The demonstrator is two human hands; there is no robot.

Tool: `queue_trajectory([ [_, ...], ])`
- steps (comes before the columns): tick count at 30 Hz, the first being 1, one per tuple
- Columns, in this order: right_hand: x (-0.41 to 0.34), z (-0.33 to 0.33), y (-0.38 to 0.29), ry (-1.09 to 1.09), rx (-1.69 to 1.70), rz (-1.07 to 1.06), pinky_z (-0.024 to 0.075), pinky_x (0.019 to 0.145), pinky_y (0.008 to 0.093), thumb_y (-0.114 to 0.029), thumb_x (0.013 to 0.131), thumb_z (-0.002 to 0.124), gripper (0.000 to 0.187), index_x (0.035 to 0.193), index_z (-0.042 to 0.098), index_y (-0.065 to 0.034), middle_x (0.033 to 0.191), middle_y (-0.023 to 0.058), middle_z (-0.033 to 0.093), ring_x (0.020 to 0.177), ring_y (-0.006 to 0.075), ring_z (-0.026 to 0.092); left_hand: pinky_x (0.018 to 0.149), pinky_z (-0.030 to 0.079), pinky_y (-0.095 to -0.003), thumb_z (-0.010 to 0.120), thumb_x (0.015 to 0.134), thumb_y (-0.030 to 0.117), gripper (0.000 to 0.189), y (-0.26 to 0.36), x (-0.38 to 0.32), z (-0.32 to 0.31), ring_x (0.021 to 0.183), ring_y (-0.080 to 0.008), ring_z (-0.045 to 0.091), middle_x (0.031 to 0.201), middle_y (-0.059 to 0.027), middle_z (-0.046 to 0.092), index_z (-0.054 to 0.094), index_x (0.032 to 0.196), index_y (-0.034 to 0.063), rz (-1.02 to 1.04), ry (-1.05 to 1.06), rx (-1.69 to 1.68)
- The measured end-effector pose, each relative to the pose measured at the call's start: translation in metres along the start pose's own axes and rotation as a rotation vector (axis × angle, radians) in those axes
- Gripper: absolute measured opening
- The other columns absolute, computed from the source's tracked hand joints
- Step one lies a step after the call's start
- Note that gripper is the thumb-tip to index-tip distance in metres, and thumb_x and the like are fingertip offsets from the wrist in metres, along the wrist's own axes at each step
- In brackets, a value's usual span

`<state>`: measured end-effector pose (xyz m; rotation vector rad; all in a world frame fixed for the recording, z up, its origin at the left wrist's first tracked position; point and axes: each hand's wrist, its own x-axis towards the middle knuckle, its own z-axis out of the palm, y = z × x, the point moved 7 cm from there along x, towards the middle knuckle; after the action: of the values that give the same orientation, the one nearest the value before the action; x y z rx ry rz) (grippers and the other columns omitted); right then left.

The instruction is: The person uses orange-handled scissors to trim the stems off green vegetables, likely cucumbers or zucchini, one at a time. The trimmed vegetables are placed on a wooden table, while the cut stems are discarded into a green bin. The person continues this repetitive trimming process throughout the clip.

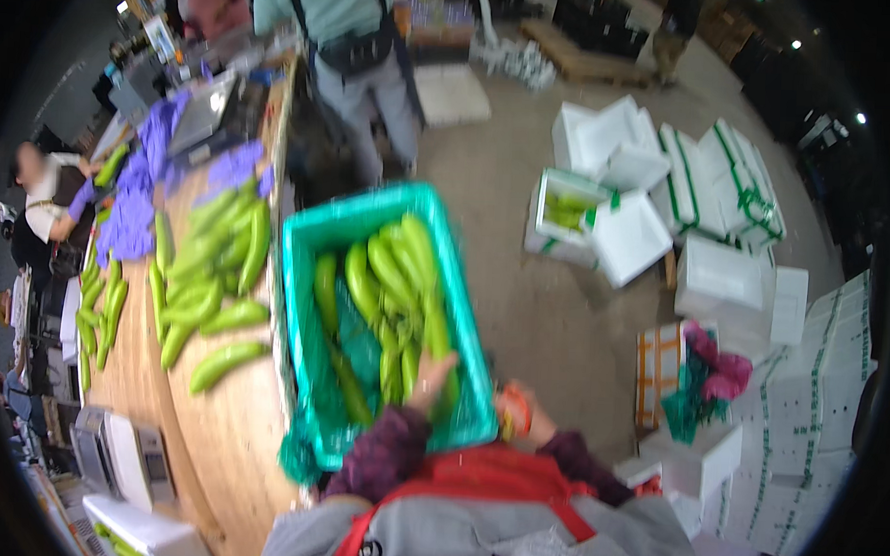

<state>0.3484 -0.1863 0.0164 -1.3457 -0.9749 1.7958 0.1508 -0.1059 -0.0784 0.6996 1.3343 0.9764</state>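
A box lined with teal plastic [451, 271] stands directly before me, beside the wooden table [140, 385]. Long pale-green vegetables, seemingly eggplants [386, 268], lie lengthwise in it. My left hand [433, 379] reaches over the box's near right part, touching or very close to a long green vegetable; its grip is unclear. Outside the box's right wall, my right hand [532, 421] is closed around an orange-handled tool [515, 409], perhaps scissors, blurred. More green vegetables [225, 255] are heaped on the table to the left.
Purple plastic sheets [130, 212] and a scale-like device [204, 111] lie farther up the table. A co-worker [349, 61] stands beyond the box. White foam boxes [720, 280], one holding green vegetables [568, 211], stand on the right. Another person [51, 198] works across the table.
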Motion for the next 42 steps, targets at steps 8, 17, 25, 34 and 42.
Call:
queue_trajectory([
  [8, -0.013, 0.032, -0.155, -0.046, -0.37, -0.276, 0.0423, 0.062, 0.023, -0.018, 0.092, 0.064, 0.028, 0.114, 0.058, -0.0002, 0.08, -0.0013, 0.055, 0.07, 0.0069, 0.051, 0.089, 0.048, -0.0355, 0.074, 0.064, 0.009, 0.083, 0.193, -0.078, -0.057, 0.104, -0.0268, 0.057, 0.116, -0.0148, 0.055, 0.036, 0.138, 0.0013, 0.386, -0.092, 0.313],
  [17, -0.003, 0.122, -0.187, -0.21, -0.631, -0.421, 0.0432, 0.069, 0.0243, -0.024, 0.094, 0.064, 0.035, 0.117, 0.056, 0.0007, 0.09, 0.0013, 0.056, 0.077, 0.0072, 0.049, 0.094, 0.043, -0.0451, 0.074, 0.061, 0.016, 0.093, 0.235, -0.144, -0.114, 0.107, -0.0407, 0.051, 0.113, -0.0217, 0.051, 0.032, 0.143, 0.0033, 0.575, 0.022, 0.926],
  [25, 0.001, 0.132, -0.183, -0.193, -0.627, -0.349, 0.0396, 0.056, 0.0227, -0.024, 0.092, 0.066, 0.029, 0.105, 0.066, 0.0012, 0.066, -0.0022, 0.05, 0.061, 0.0054, 0.047, 0.1, 0.041, -0.0417, 0.075, 0.059, 0.016, 0.102, 0.218, -0.147, -0.135, 0.114, -0.0408, 0.049, 0.12, -0.0245, 0.05, 0.026, 0.146, -0.0008, 0.425, -0.148, 0.803],
  [34, 0.009, 0.157, -0.18, -0.31, -0.887, -0.652, 0.0499, 0.066, 0.0322, -0.017, 0.078, 0.079, 0.038, 0.109, 0.065, 0.0008, 0.084, 0.0116, 0.063, 0.072, 0.0232, 0.062, 0.106, 0.037, -0.0312, 0.071, 0.063, 0.007, 0.103, 0.221, -0.168, -0.144, 0.126, -0.0291, 0.046, 0.135, -0.0211, 0.046, 0.017, 0.151, -0.0021, 0.167, -0.473, 0.546],
  [42, 0.023, 0.171, -0.176, -0.401, -0.852, -0.581, 0.0511, 0.069, 0.0327, -0.017, 0.078, 0.079, 0.042, 0.113, 0.064, 0.0016, 0.09, 0.0133, 0.064, 0.075, 0.0234, 0.063, 0.102, 0.04, -0.0292, 0.072, 0.065, 0.01, 0.107, 0.227, -0.175, -0.149, 0.121, -0.0246, 0.05, 0.134, -0.0177, 0.05, 0.012, 0.153, -0.0005, 0.126, -0.562, 0.518],
])
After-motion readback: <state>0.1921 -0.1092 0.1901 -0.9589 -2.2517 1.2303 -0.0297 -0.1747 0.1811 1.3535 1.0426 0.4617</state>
